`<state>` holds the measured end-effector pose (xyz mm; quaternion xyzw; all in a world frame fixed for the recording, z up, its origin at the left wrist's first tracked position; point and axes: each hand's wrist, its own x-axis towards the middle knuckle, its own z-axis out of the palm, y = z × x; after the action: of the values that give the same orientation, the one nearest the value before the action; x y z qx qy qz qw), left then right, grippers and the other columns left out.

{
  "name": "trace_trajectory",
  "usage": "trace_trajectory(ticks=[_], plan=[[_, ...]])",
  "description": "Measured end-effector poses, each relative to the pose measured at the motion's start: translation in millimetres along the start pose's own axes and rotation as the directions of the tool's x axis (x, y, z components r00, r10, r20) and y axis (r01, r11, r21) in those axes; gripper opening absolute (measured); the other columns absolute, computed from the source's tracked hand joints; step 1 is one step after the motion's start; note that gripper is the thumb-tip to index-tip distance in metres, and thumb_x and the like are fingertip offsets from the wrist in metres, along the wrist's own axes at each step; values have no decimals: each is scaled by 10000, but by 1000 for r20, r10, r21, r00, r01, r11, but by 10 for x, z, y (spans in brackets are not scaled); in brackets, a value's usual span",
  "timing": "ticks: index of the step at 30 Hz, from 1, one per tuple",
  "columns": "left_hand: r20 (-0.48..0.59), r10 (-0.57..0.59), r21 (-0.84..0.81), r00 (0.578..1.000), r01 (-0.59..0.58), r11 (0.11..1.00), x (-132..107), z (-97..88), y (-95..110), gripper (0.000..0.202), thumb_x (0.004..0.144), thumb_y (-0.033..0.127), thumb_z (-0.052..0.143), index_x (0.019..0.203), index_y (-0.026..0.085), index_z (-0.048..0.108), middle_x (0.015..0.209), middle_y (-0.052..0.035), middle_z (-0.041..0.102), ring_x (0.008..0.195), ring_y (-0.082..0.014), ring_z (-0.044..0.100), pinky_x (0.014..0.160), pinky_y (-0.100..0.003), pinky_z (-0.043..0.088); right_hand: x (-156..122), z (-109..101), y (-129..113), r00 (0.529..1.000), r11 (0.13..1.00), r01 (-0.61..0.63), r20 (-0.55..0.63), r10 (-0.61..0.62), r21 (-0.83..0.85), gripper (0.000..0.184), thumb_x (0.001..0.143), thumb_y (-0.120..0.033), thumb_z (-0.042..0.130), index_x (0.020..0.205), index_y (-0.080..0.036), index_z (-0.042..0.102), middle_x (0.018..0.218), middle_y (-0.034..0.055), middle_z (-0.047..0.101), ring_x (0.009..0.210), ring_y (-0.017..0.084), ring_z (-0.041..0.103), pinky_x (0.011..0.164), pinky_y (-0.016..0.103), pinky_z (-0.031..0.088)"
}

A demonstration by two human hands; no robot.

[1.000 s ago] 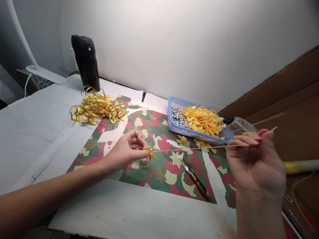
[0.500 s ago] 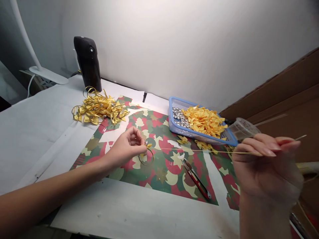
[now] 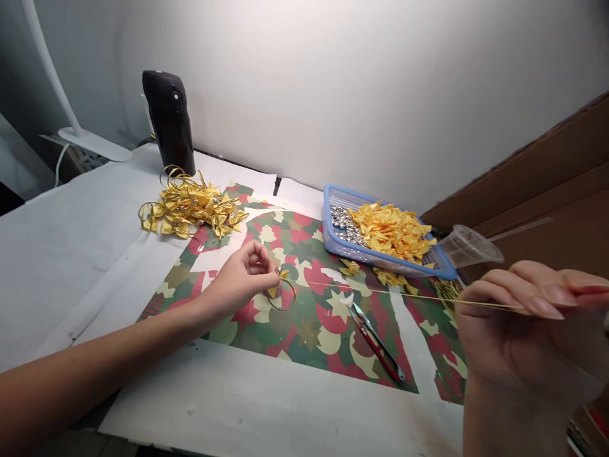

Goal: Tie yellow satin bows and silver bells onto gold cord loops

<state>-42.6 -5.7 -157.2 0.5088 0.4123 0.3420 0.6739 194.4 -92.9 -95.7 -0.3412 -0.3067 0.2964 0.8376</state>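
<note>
Between the thumb and fingers of my left hand (image 3: 245,273) is a small yellow ribbon bow (image 3: 284,275) with a silver bell (image 3: 278,270) on it. A gold cord loop (image 3: 294,298) hangs below the bow. From there a yellow thread (image 3: 394,292) runs taut to the right. My right hand (image 3: 528,336), raised at the right edge, is closed on the thread; its fingertips are partly out of view. Red-handled thread snips (image 3: 378,346) lie on the patterned paper (image 3: 304,333) between my hands.
A blue basket (image 3: 371,257) holds yellow bows and silver bells, with a clear plastic cup (image 3: 469,246) beside it. Finished-looking bows with gold loops (image 3: 190,206) are heaped at left, near a black bottle-shaped object (image 3: 169,124) and a white lamp (image 3: 95,145). Cardboard (image 3: 547,184) stands at right.
My right hand has moved further right, drawing the thread along. The needle tip seen earlier at its fingers is out of view. My left hand has stayed nearly still.
</note>
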Motion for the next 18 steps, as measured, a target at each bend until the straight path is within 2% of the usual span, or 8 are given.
trace_trajectory(ticks=[5, 7, 9, 11, 14, 16, 18], plan=[[-6, 3, -13, 1000, -3, 1000, 8, -17, -5, 280, 604, 92, 666, 709, 190, 426, 651, 72, 554, 620, -73, 554, 597, -210, 471, -4, -35, -3, 992, 1000, 6, 124, -8, 17, 270, 459, -210, 923, 553, -196, 670, 491, -104, 248, 387, 14, 143, 321, 62, 292], [-2, 10, -23, 1000, -10, 1000, 16, -24, -10, 283, 605, 92, 678, 711, 187, 434, 661, 66, 566, 630, -72, 553, 599, -205, 477, -9, -66, 27, 977, 1000, -3, 213, 9, -26, 232, 539, -231, 891, 587, -194, 667, 486, -100, 282, 377, 17, 176, 316, 95, 284], [21, 10, -31, 1000, -9, 999, 20, -25, -13, 295, 604, 99, 701, 713, 186, 441, 675, 55, 580, 645, -81, 565, 606, -212, 490, -36, -90, 87, 943, 988, -16, 326, 66, -154, 189, 643, -259, 829, 611, -196, 654, 477, -86, 350, 376, 28, 261, 343, 140, 311], [50, 0, -31, 999, 2, 1000, 16, -19, -14, 301, 604, 113, 723, 722, 184, 456, 692, 44, 587, 660, -92, 585, 613, -223, 499, -98, -92, 177, 902, 939, -19, 400, 164, -343, 170, 744, -285, 747, 643, -203, 636, 497, -64, 437, 411, 51, 371, 392, 179, 351], [78, -6, -13, 997, 8, 1000, 2, -3, -20, 292, 612, 131, 738, 742, 177, 480, 705, 41, 577, 672, -98, 602, 618, -228, 496, -258, -34, 340, 846, 814, -36, 416, 334, -580, 135, 832, -272, 651, 716, -210, 624, 575, -46, 507, 461, 66, 442, 412, 192, 362], [93, 20, -5, 995, -20, 1000, -6, 6, -30, 286, 618, 133, 735, 744, 174, 481, 711, 44, 571, 666, -91, 599, 624, -226, 489, -384, 29, 443, 788, 775, -26, 464, 405, -632, 137, 849, -269, 620, 727, -207, 617, 663, -29, 537, 459, 62, 438, 395, 200, 367], [116, 50, -3, 992, -50, 999, -11, 11, -44, 283, 625, 131, 727, 748, 172, 475, 719, 48, 569, 656, -80, 588, 628, -220, 479, -497, 86, 530, 742, 764, 25, 524, 418, -645, 111, 851, -255, 611, 750, -210, 623, 764, 0, 576, 552, 86, 512, 455, 213, 430]])
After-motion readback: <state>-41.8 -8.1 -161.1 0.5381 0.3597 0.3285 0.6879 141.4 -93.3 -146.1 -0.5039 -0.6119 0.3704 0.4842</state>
